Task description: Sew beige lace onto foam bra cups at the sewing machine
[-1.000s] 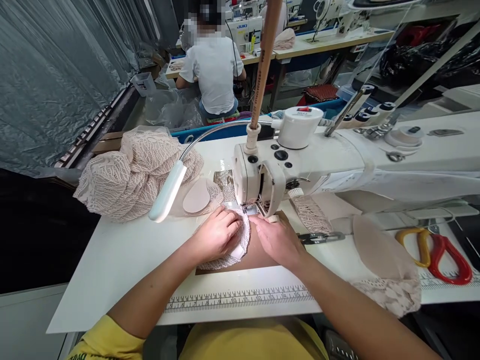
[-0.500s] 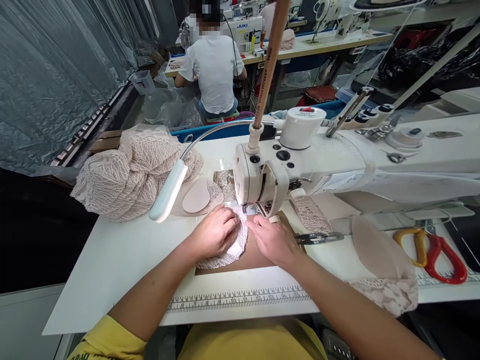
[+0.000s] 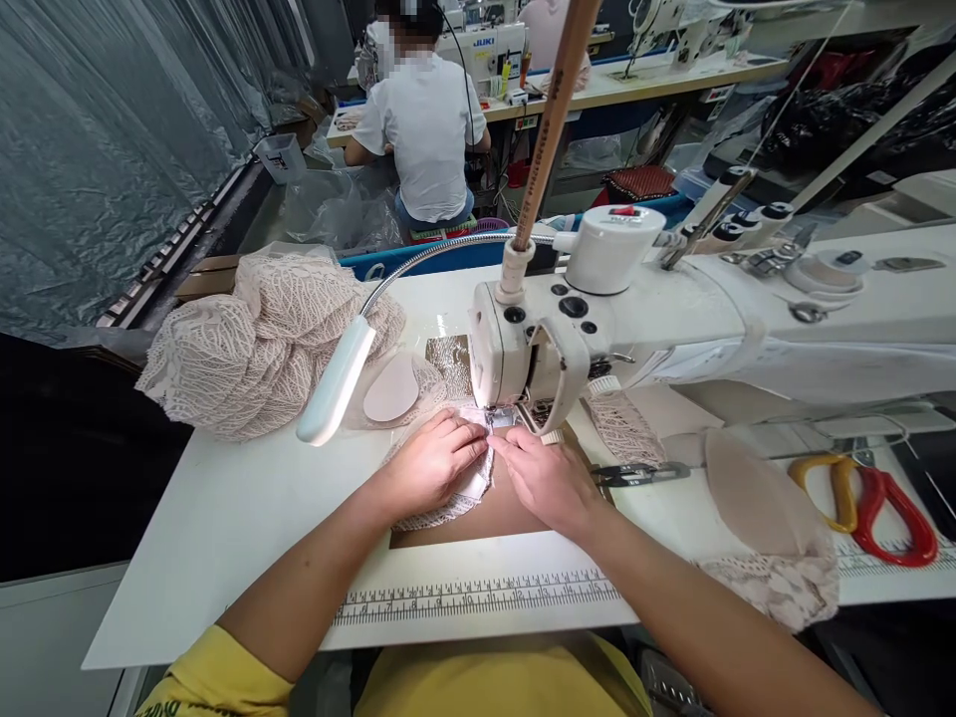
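A pale pink lace piece (image 3: 472, 488) with a smooth lining lies under the needle of a white sewing machine (image 3: 502, 344). My left hand (image 3: 434, 460) rests on top of the lace, fingers curled together and gripping it left of the needle. Just right of the needle, the fingertips of my right hand (image 3: 544, 473) pinch the lace edge. The two hands' fingertips nearly meet in front of the presser foot (image 3: 490, 416). A brown plate (image 3: 515, 513) lies beneath the work, and the palms hide part of the fabric.
A lace pile (image 3: 284, 339) and a lamp head (image 3: 336, 383) are at left. Thread snips (image 3: 642, 474), red-and-yellow-handled scissors (image 3: 892, 518) and cut fabric pieces (image 3: 754, 493) lie at right. A printed ruler (image 3: 478, 597) runs along the front edge. A co-worker (image 3: 422, 139) sits beyond.
The lace has shifted slightly away from me under the needle, with my left hand moving forward over it. My right hand stays at the lace edge. The view has turned slightly left.
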Demonstrator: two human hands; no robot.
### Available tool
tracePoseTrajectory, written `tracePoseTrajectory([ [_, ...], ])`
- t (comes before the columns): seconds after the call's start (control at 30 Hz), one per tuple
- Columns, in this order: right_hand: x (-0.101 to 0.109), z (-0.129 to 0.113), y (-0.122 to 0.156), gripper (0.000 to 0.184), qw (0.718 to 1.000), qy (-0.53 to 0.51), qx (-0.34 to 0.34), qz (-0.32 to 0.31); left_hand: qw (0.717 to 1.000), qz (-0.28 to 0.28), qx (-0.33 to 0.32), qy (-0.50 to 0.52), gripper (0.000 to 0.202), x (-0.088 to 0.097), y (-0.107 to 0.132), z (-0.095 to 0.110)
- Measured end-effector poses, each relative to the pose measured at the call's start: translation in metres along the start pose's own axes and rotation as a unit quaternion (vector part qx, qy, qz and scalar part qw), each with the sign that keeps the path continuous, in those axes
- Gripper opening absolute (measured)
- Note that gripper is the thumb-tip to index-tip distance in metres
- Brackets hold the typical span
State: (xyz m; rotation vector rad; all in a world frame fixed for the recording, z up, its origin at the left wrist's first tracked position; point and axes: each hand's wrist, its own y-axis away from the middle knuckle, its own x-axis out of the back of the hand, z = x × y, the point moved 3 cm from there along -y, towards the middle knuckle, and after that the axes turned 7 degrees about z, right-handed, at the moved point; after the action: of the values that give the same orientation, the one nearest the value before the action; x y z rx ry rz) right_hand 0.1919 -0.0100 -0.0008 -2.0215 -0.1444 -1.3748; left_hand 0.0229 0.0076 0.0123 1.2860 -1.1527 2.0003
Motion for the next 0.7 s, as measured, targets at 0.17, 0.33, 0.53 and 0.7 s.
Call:
tracePoseTrajectory([
  [0.17,0.0016,-0.0025,-0.0038,0.032,0.999,0.013,-0.021,-0.024,1.000,0.010,0.010,0.000,0.031,-0.0030,0.0011,-0.0008],
  [0.33,0.0010,-0.0033,-0.0067,0.035,0.997,0.030,-0.050,-0.056,1.000,0.009,0.021,-0.006,0.033,-0.0046,-0.0005,-0.0022],
  [0.53,0.0007,-0.0037,-0.0080,0.036,0.997,0.041,-0.047,-0.051,1.000,0.000,0.018,-0.011,0.032,-0.0045,-0.0020,-0.0031],
  [0.7,0.0013,-0.0040,-0.0082,0.035,0.998,0.036,-0.040,-0.040,1.000,-0.004,0.022,-0.009,0.034,-0.0048,-0.0015,-0.0056],
])
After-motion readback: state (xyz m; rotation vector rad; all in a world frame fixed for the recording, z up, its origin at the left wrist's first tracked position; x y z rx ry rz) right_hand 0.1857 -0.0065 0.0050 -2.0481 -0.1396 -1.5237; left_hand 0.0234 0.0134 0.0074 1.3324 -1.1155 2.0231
